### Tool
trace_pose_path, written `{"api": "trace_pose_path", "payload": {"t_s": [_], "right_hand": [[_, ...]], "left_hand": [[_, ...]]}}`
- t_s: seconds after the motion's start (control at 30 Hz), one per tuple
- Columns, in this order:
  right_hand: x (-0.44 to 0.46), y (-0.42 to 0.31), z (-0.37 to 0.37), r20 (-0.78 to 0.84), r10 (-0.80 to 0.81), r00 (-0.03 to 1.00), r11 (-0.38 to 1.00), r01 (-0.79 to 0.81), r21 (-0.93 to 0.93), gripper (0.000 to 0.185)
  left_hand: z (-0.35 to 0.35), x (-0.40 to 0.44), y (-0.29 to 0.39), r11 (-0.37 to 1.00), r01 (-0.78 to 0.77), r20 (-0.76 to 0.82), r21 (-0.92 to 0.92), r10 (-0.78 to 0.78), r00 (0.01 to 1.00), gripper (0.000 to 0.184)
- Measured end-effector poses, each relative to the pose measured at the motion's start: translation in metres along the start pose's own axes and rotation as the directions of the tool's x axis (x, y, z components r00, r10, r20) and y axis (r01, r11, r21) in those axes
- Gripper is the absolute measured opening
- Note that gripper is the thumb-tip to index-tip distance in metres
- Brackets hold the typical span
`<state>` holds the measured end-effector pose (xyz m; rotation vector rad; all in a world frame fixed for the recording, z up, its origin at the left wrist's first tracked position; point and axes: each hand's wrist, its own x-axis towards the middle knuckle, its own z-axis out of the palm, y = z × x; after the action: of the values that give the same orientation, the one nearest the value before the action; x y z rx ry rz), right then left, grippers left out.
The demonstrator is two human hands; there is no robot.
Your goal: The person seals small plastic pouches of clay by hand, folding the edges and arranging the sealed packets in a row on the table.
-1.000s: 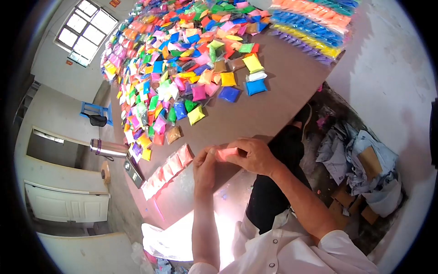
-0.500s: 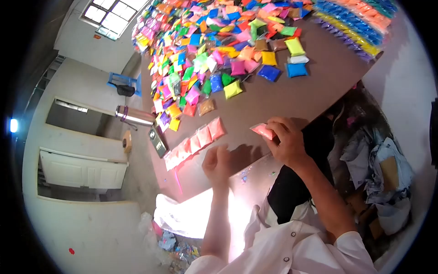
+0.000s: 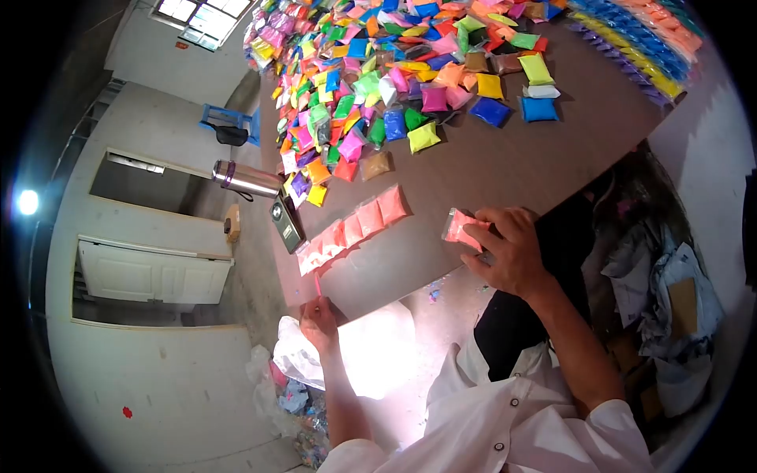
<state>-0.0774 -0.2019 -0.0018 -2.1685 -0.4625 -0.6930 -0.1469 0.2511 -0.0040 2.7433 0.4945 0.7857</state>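
My right hand (image 3: 511, 248) grips a small clear packet of coral-pink material (image 3: 459, 229) between thumb and fingers, above the table near its front edge. My left hand (image 3: 318, 323) is at the table's left front corner, its fingers closed on the lower end of a thin pink stick (image 3: 318, 284). The exact kind of stick cannot be made out. Just beyond it lies a row of joined coral-pink packets (image 3: 352, 229), running diagonally across the brown table (image 3: 449, 177).
A heap of many-coloured packets (image 3: 371, 87) covers the table's far part. Strips of blue, yellow and purple packets (image 3: 631, 47) lie far right. A steel flask (image 3: 246, 178) and a dark device (image 3: 286, 224) stand at the left edge. Plastic wrappings (image 3: 670, 299) are piled at right.
My left hand has moved left and down from beside the packet row to the pink stick and closed on it. The packet in my right hand has turned more face-up.
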Motion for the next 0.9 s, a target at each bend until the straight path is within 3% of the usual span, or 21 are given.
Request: {"api": "trace_pose_path", "payload": {"t_s": [0.13, 0.2, 0.23, 0.33, 0.4, 0.5, 0.77, 0.83, 0.9], "right_hand": [[0.001, -0.001, -0.001, -0.002, -0.021, 1.000, 1.000, 0.021, -0.006, 0.046], [0.000, -0.001, 0.000, -0.025, -0.031, 0.999, 1.000, 0.031, 0.000, 0.045], [-0.001, -0.001, 0.001, -0.046, -0.045, 0.998, 0.999, 0.045, 0.013, 0.045], [-0.004, 0.001, 0.001, -0.062, -0.050, 0.997, 0.999, 0.050, -0.001, 0.044], [-0.006, -0.001, -0.002, -0.076, -0.040, 0.996, 0.999, 0.040, -0.006, 0.044], [-0.006, -0.001, -0.005, -0.087, -0.027, 0.996, 1.000, 0.027, -0.004, 0.043], [-0.010, -0.002, -0.009, -0.039, 0.003, 0.999, 1.000, -0.002, 0.023, 0.043], [-0.012, 0.000, -0.010, 0.013, -0.004, 1.000, 0.999, 0.004, 0.039, 0.045], [-0.013, 0.001, -0.012, 0.011, -0.010, 1.000, 0.999, 0.010, 0.033, 0.044]], "left_hand": [[-0.004, -0.010, 0.031, 0.997, -0.060, 0.059, -0.044, 0.063, 0.996, 0.011], [-0.006, -0.018, 0.059, 0.951, -0.308, 0.037, -0.022, 0.308, 0.951, 0.010], [-0.006, -0.022, 0.074, 0.939, -0.338, 0.042, -0.063, 0.341, 0.939, 0.008], [-0.005, -0.040, 0.118, 0.942, -0.264, 0.108, -0.206, 0.290, 0.951, 0.009], [-0.009, -0.048, 0.137, 0.927, -0.306, 0.170, -0.216, 0.344, 0.923, 0.015], [-0.008, -0.052, 0.156, 0.813, -0.549, 0.132, -0.194, 0.576, 0.806, 0.034], [-0.005, -0.050, 0.159, 0.783, -0.560, 0.183, -0.270, 0.613, 0.768, 0.012], [-0.006, -0.053, 0.159, 0.866, -0.240, 0.278, -0.438, 0.385, 0.880, 0.004], [-0.009, -0.051, 0.174, 0.872, -0.219, 0.286, -0.438, 0.366, 0.886, 0.004]]}}
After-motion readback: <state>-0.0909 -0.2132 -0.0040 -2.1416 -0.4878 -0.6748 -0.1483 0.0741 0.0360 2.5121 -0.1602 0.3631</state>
